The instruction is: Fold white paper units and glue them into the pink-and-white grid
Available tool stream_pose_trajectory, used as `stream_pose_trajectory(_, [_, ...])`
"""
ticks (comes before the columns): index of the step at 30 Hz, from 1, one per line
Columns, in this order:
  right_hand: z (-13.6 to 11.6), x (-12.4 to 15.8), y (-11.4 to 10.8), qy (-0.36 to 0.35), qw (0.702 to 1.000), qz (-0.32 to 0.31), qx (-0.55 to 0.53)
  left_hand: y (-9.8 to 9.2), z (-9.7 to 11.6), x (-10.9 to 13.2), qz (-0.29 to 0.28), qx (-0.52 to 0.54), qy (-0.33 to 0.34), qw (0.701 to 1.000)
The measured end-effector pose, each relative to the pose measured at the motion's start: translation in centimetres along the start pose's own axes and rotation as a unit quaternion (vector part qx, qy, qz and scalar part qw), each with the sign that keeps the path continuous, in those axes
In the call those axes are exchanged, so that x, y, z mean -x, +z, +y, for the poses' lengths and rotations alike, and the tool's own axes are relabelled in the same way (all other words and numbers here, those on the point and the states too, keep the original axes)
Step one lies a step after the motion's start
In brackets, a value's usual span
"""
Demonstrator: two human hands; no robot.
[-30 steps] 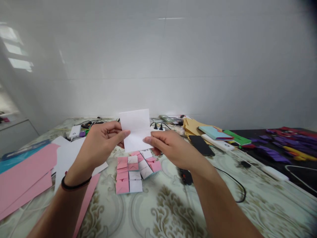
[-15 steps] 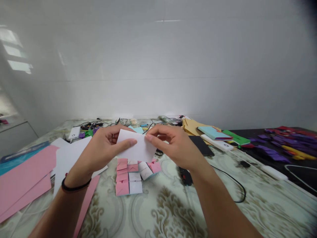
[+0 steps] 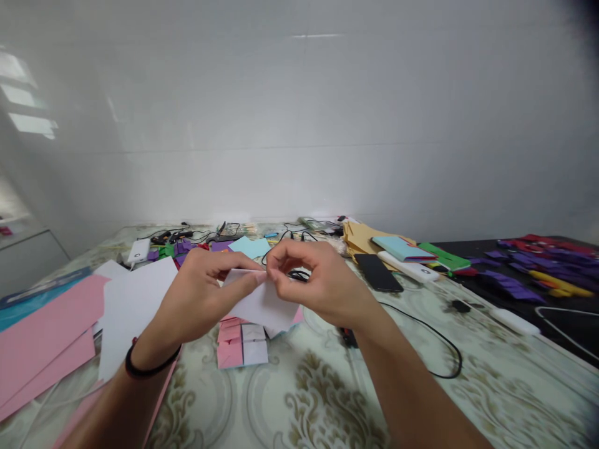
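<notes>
Between my two hands is a small sheet of white paper [image 3: 264, 305], held above the table with its top edge towards the wall. My left hand [image 3: 206, 293] pinches its upper left part, thumb lying on top and fingers behind. With thumb and index finger, my right hand [image 3: 313, 280] pinches the top edge near the middle, close to the left thumb. Below the sheet lie several folded pink and white paper pieces [image 3: 230, 353], partly covered by it. The fingers behind the sheet are hidden.
Large pink sheets [image 3: 51, 337] and white sheets [image 3: 133, 312] lie at the left. A black phone [image 3: 378, 272], a white power strip or bank [image 3: 409, 267] and a black cable [image 3: 452, 346] are at the right. Purple paper pieces [image 3: 512, 287] cover a dark surface further right.
Both hands have lowered with the white paper. My right hand has moved left along the top edge, up to my left thumb. More of the black phone now shows.
</notes>
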State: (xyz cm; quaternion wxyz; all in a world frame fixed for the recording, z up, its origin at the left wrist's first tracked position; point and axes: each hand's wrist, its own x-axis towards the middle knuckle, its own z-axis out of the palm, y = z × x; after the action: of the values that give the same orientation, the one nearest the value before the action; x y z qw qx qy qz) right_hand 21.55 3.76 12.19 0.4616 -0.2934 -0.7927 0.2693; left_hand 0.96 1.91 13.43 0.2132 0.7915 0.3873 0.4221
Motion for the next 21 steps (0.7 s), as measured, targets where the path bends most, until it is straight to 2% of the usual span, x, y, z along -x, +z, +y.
stream_pose_trajectory(3, [-0.2,0.1,-0.4,-0.013,1.000,-0.004,0.014,-0.4,0.0,0.1,0.033,0.031,0.011,0.999])
stream_pose_trajectory(8, [0.4,0.6,-2.2,-0.007,1.000,0.001,0.026,-1.2,-0.6,0.4,0.096,0.074,-0.035,0.992])
stream_pose_trajectory(11, [0.7,0.8,-2.9,-0.010,0.999,0.033,0.027,-1.5,-0.9,0.4,0.122,0.071,-0.055,0.988])
stream_pose_trajectory(14, [0.7,0.7,-2.5,-0.028,0.998,0.058,0.009,-1.3,-1.2,0.3,0.118,0.056,-0.027,0.991])
stream_pose_trajectory(21, [-0.1,0.4,-0.7,-0.058,0.996,0.037,0.061,-0.5,-1.1,0.0,0.081,0.054,0.041,0.994])
